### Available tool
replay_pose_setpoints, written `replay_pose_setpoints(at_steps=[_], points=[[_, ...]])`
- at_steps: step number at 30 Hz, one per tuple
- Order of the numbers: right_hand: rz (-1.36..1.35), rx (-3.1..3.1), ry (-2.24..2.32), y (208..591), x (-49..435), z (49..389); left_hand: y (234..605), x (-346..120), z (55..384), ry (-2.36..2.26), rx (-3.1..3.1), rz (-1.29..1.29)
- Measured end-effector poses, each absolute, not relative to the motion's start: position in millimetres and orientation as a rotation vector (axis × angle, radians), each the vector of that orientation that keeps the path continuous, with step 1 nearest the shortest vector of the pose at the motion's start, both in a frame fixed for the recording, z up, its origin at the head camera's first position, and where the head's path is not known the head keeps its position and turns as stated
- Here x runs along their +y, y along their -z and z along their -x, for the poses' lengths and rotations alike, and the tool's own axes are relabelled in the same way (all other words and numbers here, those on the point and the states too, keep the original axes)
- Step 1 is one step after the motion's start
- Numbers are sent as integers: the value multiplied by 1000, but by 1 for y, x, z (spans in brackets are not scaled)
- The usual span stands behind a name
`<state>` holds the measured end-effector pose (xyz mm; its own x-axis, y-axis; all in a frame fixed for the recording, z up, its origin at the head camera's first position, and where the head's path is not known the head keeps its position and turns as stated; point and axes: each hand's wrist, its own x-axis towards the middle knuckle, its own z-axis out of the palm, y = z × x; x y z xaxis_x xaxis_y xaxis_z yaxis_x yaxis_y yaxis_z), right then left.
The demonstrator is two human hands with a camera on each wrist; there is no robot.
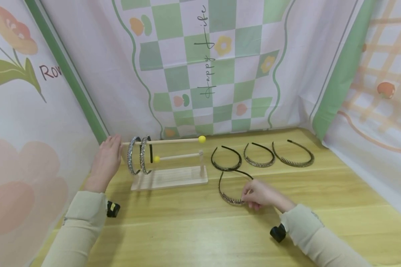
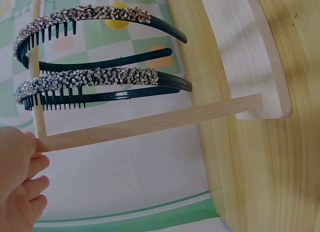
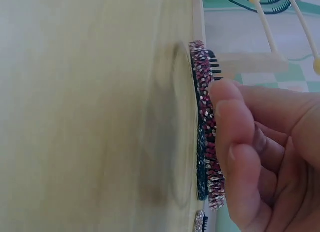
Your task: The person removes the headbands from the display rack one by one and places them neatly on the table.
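My left hand [image 1: 106, 157] grips the top of the left upright of a wooden headband stand [image 1: 173, 178]; in the left wrist view, its fingers meet the upright [image 2: 145, 123]. Two glittery toothed headbands [image 2: 85, 82] hang on the stand's upper rod near that hand. To the right of the stand, my right hand [image 1: 258, 193] pinches the right side of a dark toothed headband [image 1: 230, 199] close to the tabletop. Red and silver stones cover this headband [image 3: 202, 92] in the right wrist view. The right thumb is partly hidden there.
Three more dark headbands [image 1: 225, 167] [image 1: 258, 163] [image 1: 295, 163] lie in a row behind the right hand. Yellow balls [image 1: 202, 139] [image 1: 157, 159] cap the rod ends. Printed curtains [image 1: 217, 66] close off the table's back and sides.
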<state>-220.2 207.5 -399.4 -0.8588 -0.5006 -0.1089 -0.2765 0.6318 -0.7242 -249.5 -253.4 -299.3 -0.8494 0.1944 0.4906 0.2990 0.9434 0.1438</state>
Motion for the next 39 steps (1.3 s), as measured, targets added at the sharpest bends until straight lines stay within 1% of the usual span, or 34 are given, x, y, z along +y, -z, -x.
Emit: replay_pose_setpoints(at_steps=[7,23,39], points=[[725,2602,1077,400,201,216,299,-254,249,296,-2614,352],[533,2498,1099,408,197,212,301,-255,250,301,-2632,347],[575,2427,1114,406,200,214,301,-254,250,303,-2621,358]])
